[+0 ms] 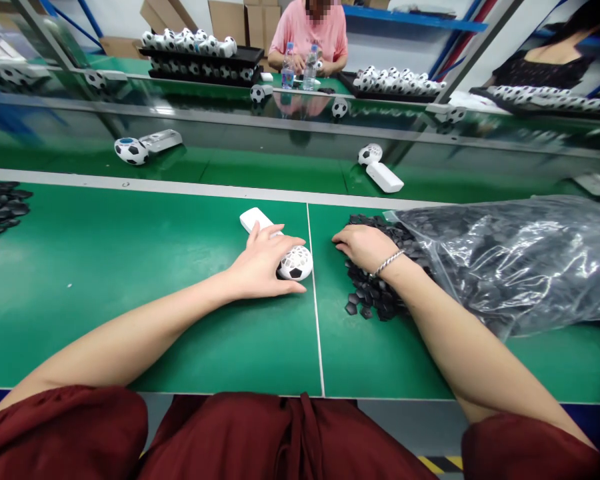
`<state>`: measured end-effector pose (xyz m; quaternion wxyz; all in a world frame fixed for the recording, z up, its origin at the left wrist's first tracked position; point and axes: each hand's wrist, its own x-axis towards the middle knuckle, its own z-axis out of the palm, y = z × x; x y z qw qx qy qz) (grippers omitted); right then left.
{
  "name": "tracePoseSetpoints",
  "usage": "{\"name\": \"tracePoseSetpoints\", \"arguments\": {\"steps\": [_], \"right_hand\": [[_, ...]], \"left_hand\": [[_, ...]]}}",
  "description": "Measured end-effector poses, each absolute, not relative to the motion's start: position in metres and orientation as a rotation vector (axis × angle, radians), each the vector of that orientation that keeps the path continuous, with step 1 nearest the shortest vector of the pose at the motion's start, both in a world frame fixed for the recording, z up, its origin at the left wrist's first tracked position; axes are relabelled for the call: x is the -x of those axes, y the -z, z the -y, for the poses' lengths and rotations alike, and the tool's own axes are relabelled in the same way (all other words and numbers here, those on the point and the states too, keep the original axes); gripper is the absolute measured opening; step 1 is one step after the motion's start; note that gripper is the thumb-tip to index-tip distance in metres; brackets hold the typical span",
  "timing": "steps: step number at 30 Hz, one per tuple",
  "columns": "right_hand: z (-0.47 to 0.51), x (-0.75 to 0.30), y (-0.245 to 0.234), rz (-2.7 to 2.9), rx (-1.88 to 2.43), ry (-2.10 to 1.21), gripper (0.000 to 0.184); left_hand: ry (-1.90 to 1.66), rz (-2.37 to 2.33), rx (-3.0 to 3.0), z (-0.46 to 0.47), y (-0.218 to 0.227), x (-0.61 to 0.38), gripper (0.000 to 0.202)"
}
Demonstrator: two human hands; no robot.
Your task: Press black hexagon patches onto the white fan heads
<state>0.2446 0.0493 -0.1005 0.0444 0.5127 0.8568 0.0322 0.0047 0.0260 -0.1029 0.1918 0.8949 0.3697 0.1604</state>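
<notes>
The left hand (263, 263) lies palm-down on the green table (130, 280), fingers curled around a ball-headed fan (297, 263). The ball head is white with recessed pentagon cells, one black piece fitted; it sits under the fingertips, thumb along its near side. The fan's white handle (254, 219) projects beyond the hand, away from the person.

The right hand (363, 245) rests palm-down on a heap of black pieces (375, 293), fingers bent into the heap. Whether it pinches a piece cannot be told; the fingertips are buried. A bracelet (387, 263) circles the wrist. The heap spills from a clear plastic bag (510, 260) lying just to the right of that hand.

The two hands are near each other, separated by a white seam (314, 300) in the table surface.

Well to the left of the left hand, a second pile of black pieces (0, 207) lies at the table edge. Beyond both hands, on a conveyor (260, 170), lie two finished fans (133, 151) (377, 165). Farther off, a person in a pink shirt (310, 33) sits beside trays of fans (200, 50).
</notes>
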Motion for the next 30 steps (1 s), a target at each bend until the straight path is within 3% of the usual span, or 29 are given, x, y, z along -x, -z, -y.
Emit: {"name": "tracePoseSetpoints", "arguments": {"steps": [2,12,21,30], "right_hand": [[-0.047,-0.245,0.1,-2.598,-1.546,-0.128,0.023],[-0.049,-0.25,0.108,-2.728,-1.692,-0.093,0.028],[-0.041,-0.234,0.1,-2.968,-1.756,0.174,0.017],[-0.02,-0.216,0.09,-2.965,-1.841,1.372,0.023]], "left_hand": [[-0.483,-1.071,-2.529,-0.024,0.106,-0.006,0.077],[-0.496,-0.984,-2.51,-0.03,0.108,-0.001,0.061],[-0.605,-0.884,-2.35,-0.031,0.114,-0.003,0.056],[-0.548,-0.736,-2.321,-0.039,0.107,0.001,0.056]]}}
